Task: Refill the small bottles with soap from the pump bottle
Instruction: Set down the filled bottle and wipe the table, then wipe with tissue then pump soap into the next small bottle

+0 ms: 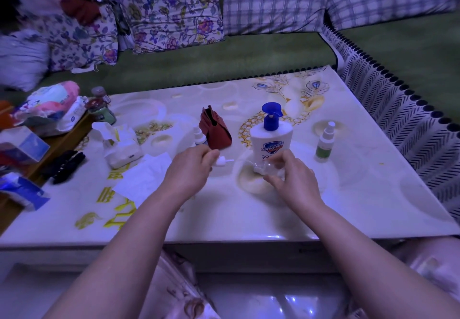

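A white pump bottle (pixel 271 135) with a blue pump head stands upright at the middle of the table. Just in front of it my right hand (pixel 291 179) holds a small clear bottle (pixel 268 166), tipped on its side with its white neck pointing left. My left hand (pixel 191 169) pinches a small white spray cap (pixel 222 161), held apart from that bottle. A small white bottle (pixel 199 137) stands beyond my left hand. Another small bottle with a green label (pixel 324 143) stands upright to the right of the pump bottle.
A red folded pouch (pixel 215 129) sits left of the pump bottle. Tissue packs (pixel 119 144), a flat tissue sheet (pixel 144 176), a black comb (pixel 64 166) and two jars (pixel 100 108) crowd the left side. A green sofa with cushions (pixel 273 5) lies behind the table (pixel 348 206).
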